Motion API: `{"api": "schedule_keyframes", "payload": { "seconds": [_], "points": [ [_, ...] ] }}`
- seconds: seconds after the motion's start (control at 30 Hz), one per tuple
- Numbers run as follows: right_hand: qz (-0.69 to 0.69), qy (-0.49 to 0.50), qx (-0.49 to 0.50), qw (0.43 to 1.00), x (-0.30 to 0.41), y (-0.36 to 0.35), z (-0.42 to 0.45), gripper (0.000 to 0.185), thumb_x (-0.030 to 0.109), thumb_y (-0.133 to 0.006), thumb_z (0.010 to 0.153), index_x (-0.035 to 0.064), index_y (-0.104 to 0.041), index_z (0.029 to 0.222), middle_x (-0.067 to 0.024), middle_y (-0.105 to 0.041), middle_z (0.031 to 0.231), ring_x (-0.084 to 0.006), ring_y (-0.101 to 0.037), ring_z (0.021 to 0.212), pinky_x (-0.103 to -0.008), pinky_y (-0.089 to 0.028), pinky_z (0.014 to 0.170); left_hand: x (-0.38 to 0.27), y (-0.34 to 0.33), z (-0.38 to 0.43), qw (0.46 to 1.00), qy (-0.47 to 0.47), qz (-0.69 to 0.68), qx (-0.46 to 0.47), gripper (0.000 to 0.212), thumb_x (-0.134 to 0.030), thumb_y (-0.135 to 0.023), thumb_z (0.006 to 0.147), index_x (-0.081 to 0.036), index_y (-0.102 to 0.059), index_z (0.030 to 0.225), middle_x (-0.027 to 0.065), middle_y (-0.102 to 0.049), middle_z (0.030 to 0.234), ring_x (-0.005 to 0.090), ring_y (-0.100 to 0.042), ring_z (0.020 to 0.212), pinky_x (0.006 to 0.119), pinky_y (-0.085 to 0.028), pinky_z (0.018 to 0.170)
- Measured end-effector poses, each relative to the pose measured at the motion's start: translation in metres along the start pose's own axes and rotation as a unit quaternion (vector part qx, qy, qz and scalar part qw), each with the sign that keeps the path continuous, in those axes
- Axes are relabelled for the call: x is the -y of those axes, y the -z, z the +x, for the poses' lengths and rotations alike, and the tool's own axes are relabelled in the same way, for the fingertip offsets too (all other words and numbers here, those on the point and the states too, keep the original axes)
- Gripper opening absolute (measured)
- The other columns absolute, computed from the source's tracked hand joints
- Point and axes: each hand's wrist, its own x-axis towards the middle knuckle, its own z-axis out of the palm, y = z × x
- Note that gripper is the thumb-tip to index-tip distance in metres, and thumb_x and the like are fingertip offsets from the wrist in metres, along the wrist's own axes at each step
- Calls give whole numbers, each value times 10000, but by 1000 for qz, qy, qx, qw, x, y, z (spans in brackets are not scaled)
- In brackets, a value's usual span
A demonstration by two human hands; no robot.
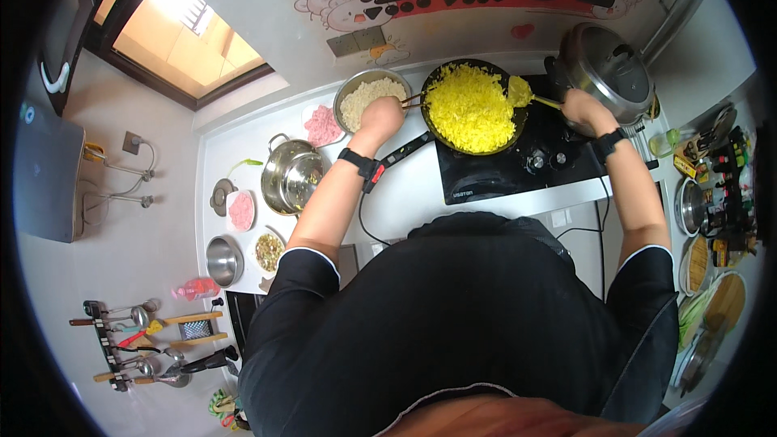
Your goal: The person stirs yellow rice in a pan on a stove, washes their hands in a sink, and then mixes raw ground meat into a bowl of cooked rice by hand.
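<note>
My left hand (383, 116) grips a pair of chopsticks (414, 101), whose tips reach the left rim of a black frying pan (434, 74). Yellow shredded food, perhaps egg-coated rice, (470, 110) is heaped in the pan. My right hand (584, 107) holds a yellow-coated spatula (519, 92) by its handle, with its head at the pan's right side. Behind my left hand, a metal bowl (345, 84) holds pale cooked grain, likely rice (371, 97). The pan sits on the left part of a black glass hob (485, 185), its handle (410, 152) pointing toward my left forearm.
A lidded pressure cooker (607, 76) stands right of the pan. On the left counter are pink minced meat (323, 125), a steel pot (292, 176), a dish of pink meat (241, 211), a bowl of chopped food (269, 252) and a metal bowl (224, 262). Seasoning bottles (716, 185) stand far right.
</note>
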Motion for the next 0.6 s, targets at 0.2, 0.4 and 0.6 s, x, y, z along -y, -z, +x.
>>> {"api": "schedule_keyframes", "payload": {
  "seconds": [0.2,0.4,0.6],
  "points": [
    [47,8,-13,999,44,-25,48,323,208,-580,881,-47,-725,1016,-269,-692,1059,-420,-658,1037,-452,-522,926,-22,-54,64,1000,-5,-7,14,311,-251,-522,938,-24,-736,942,223,-716,979,404,-675,951,494,-530,836],
    [28,105,-36,993,62,2,-3,265,243,-624,885,73,-739,1052,-201,-710,1022,-384,-669,990,-471,-532,880,-27,-56,49,998,-36,-55,22,348,-284,-504,979,-25,-734,954,226,-708,988,417,-661,947,499,-517,850],
    [-37,51,-65,996,46,23,21,255,207,-621,865,31,-752,994,-208,-719,1022,-373,-687,986,-460,-552,856,-11,-4,12,997,-12,-48,52,307,-258,-538,953,-23,-735,974,237,-704,985,426,-661,944,508,-513,845]
  ]
}}
